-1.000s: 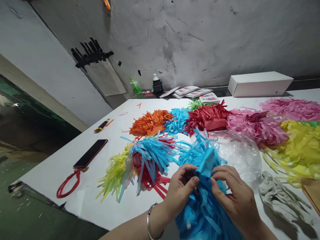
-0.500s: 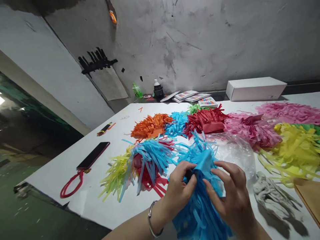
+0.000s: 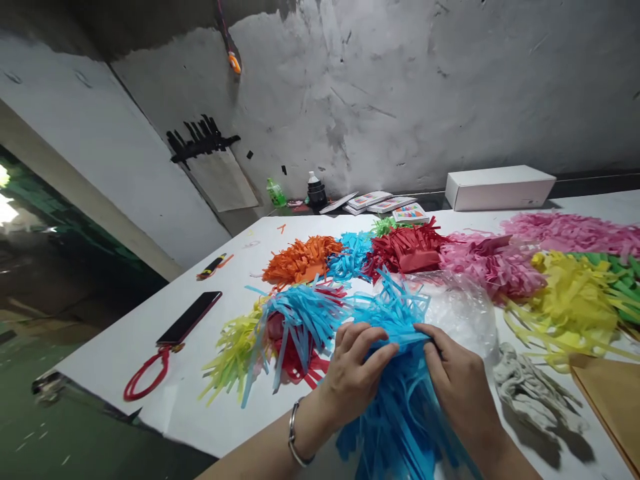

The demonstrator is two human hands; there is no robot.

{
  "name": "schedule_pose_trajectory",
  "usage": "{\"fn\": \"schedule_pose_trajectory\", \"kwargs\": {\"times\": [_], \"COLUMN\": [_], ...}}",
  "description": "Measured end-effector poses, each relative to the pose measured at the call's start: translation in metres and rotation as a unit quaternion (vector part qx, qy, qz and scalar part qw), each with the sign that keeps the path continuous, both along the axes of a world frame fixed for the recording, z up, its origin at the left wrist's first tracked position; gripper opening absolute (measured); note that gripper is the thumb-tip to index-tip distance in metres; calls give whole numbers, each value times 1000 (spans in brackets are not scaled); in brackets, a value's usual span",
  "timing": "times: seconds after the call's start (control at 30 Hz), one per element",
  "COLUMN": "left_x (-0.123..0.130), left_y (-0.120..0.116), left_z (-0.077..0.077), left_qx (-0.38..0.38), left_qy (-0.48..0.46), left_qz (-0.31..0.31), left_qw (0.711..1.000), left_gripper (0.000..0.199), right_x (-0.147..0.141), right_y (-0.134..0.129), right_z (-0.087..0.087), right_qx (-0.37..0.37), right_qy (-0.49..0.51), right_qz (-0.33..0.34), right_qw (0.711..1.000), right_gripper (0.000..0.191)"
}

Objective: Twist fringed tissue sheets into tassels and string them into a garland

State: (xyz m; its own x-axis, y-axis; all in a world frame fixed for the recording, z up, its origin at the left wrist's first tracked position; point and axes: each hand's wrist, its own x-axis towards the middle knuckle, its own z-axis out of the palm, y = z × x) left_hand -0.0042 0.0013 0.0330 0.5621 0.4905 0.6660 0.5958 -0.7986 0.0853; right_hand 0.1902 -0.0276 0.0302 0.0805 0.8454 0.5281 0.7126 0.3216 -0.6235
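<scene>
The left hand [image 3: 354,369] and right hand [image 3: 459,375] pinched the blue paper [image 3: 409,339] between them, its strips [image 3: 396,417] spreading beyond and below.

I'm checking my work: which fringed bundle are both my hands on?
The front blue bundle, right of the mixed-colour pile; no other bundle is being touched.

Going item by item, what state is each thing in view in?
Blue fringe, held by left hand and right hand
Phone, screen dark
Red strap, looped
White box, looks closed
Clear plastic, crumpled
Grey cloth, bunched
Printed packets, overlapping
Orange fringe, bunched, unheld
</scene>
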Motion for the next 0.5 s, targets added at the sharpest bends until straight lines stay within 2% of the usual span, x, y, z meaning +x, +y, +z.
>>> {"fn": "schedule_pose_trajectory", "kwargs": {"times": [0.1,0.2,0.27,0.33,0.4,0.43,0.5], "left_x": [2,-1,-9,-18,-27,-30,-34], "left_y": [0,1,0,-5,-12,-16,-22], "left_z": [10,16,22,28,37,43,54], "left_qx": [17,16,-22,-113,-238,-298,-380], "left_qy": [33,-16,-81,-183,-316,-385,-507], "left_qz": [28,13,-8,-33,-52,-53,-44], "left_qw": [999,1000,996,976,917,872,773], "left_gripper": [29,22,19,14,3,6,21], "right_x": [4,19,35,53,71,81,100], "right_y": [1,5,7,6,1,-2,-9], "right_z": [5,8,13,20,25,24,12], "right_qx": [-69,-87,-78,-61,-58,-58,-54], "right_qy": [93,145,166,214,272,287,272], "right_qz": [-2,-56,-127,-196,-264,-298,-338], "right_qw": [993,984,975,955,924,909,899], "right_gripper": [37,42,44,43,43,44,53]}}
